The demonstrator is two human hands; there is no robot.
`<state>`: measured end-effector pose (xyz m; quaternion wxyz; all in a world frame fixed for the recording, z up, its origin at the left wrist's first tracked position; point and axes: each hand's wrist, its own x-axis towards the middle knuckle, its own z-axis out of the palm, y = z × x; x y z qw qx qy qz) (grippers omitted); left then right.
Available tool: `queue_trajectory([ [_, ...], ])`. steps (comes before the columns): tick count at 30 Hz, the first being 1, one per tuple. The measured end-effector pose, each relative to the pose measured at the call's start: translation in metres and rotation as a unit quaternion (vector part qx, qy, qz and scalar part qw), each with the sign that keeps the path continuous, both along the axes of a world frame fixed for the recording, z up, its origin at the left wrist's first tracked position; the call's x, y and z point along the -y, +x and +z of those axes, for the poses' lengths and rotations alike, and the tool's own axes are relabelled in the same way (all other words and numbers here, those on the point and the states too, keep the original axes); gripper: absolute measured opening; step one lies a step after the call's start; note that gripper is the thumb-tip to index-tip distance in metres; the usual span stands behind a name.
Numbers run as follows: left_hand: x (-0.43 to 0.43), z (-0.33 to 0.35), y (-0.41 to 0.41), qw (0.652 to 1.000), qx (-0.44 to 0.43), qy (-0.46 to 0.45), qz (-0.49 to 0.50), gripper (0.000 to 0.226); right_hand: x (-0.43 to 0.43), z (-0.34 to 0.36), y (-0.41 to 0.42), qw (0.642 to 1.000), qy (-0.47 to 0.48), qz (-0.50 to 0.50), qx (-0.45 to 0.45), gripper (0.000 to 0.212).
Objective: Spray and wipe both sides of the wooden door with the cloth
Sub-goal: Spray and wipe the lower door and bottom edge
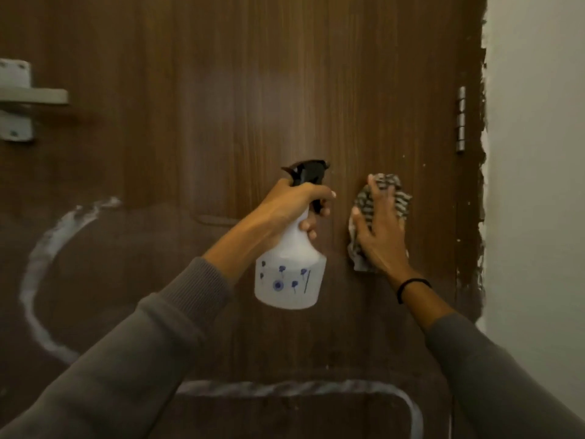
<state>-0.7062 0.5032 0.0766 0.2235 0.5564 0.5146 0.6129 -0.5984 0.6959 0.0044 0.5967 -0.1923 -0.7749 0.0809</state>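
A dark brown wooden door (240, 90) fills most of the view. My left hand (291, 204) grips the neck of a white spray bottle (289, 274) with a black trigger head and small blue flower prints; its nozzle points at the door. To its right, my right hand (378, 229) presses a striped grey-and-white cloth (397, 193) flat against the door with straight, spread fingers. A black band sits on that wrist.
A grey metal latch (22, 99) is fixed to the door at the far left. A metal hinge (461, 118) runs along the door's right edge, beside a white wall (535, 153). White curved smears (41, 267) mark the lower door.
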Motion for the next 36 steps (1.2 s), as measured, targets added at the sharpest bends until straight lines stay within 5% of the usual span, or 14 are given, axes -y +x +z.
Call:
queue_trajectory([
  [2, 0.026, -0.021, -0.006, 0.999, -0.004, -0.004, 0.040, 0.018, 0.020, 0.003, -0.021, 0.999, -0.035, -0.010, 0.009, 0.062],
  [5, 0.059, -0.055, -0.020, 0.996, 0.013, -0.007, 0.086, 0.022, 0.042, -0.010, -0.038, 0.993, 0.043, 0.054, 0.101, 0.066],
  [9, 0.085, -0.090, -0.037, 0.988, 0.061, -0.003, 0.142, 0.008, 0.065, -0.016, -0.044, 0.988, -0.011, 0.146, 0.056, 0.061],
  [12, 0.086, -0.103, -0.052, 0.980, 0.100, -0.004, 0.174, 0.027, 0.074, -0.015, -0.049, 0.986, -0.022, 0.164, 0.008, 0.061],
  [17, 0.080, -0.108, -0.080, 0.955, 0.150, -0.016, 0.257, 0.049, 0.073, -0.019, -0.073, 0.997, -0.016, 0.079, -0.006, 0.056],
  [21, 0.101, -0.105, -0.100, 0.956, 0.153, -0.018, 0.249, 0.024, 0.084, -0.018, -0.105, 0.998, -0.016, 0.035, -0.058, 0.057],
  [29, 0.136, -0.099, -0.141, 0.952, 0.113, 0.010, 0.285, 0.020, 0.177, -0.021, -0.225, 0.969, 0.240, -0.017, 0.059, 0.059],
  [36, 0.168, -0.106, -0.156, 0.945, 0.102, 0.000, 0.311, 0.015, 0.148, -0.005, -0.208, 0.906, 0.393, -0.070, 0.138, 0.060],
])
